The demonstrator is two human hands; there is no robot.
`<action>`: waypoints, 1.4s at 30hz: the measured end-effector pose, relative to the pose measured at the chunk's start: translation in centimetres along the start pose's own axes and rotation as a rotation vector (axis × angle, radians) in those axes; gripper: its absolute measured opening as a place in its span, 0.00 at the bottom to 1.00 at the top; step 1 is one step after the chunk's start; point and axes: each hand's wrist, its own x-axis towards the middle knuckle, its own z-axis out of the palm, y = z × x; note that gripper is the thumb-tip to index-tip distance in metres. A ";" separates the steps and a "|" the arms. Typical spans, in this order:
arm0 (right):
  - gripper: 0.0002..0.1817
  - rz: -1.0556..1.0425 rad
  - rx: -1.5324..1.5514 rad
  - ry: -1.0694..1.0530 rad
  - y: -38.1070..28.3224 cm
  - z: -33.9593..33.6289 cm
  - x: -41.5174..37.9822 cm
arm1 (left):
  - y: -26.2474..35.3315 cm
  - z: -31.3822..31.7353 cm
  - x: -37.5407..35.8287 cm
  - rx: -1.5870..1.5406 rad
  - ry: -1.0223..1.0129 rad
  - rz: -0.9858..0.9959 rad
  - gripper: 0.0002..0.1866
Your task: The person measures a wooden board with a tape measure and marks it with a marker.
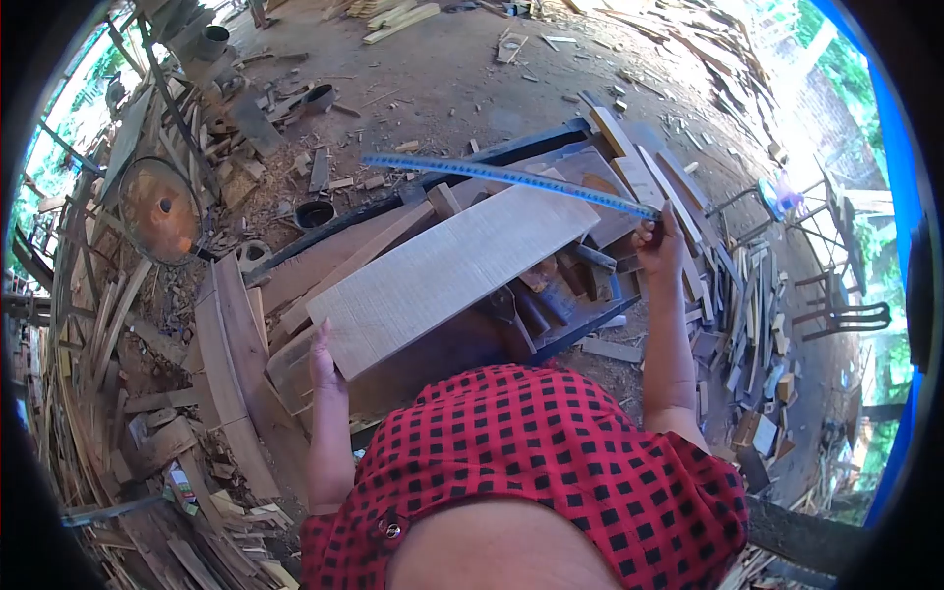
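A wide, flat wooden board point(457, 275) lies slantwise across the workbench in front of me. My left hand point(325, 360) grips the board's near left end, with part of the fingers hidden at its edge. Off the board's far right end, my right hand point(661, 239) is raised and closed on one end of a long blue ruler point(511, 178) with dark markings. The ruler stretches leftward past the board's far edge, its other end free above the bench's back side.
Wood pieces and tools lie on the workbench point(393, 388) beneath the board. A round rusty metal disc point(160, 211) stands at left. Stacked wood strips point(752, 324) and a metal-framed chair point(841, 305) are at right. Offcuts litter the dirt floor point(442, 79).
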 end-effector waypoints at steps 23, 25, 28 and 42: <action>0.13 0.541 -0.320 -0.231 8.0 2.1 8.4 | -3.4 -2.2 -2.3 0.832 0.425 0.675 0.15; 0.12 0.544 -0.361 -0.179 8.4 2.6 8.1 | -3.5 -1.6 -3.4 0.911 0.446 0.697 0.15; 0.12 0.565 -0.389 -0.170 8.8 2.2 7.9 | -3.3 -0.5 -4.8 1.006 0.455 0.715 0.15; 0.10 0.496 -0.582 -0.034 9.9 3.4 7.7 | -3.8 1.4 -6.5 1.084 0.440 0.801 0.15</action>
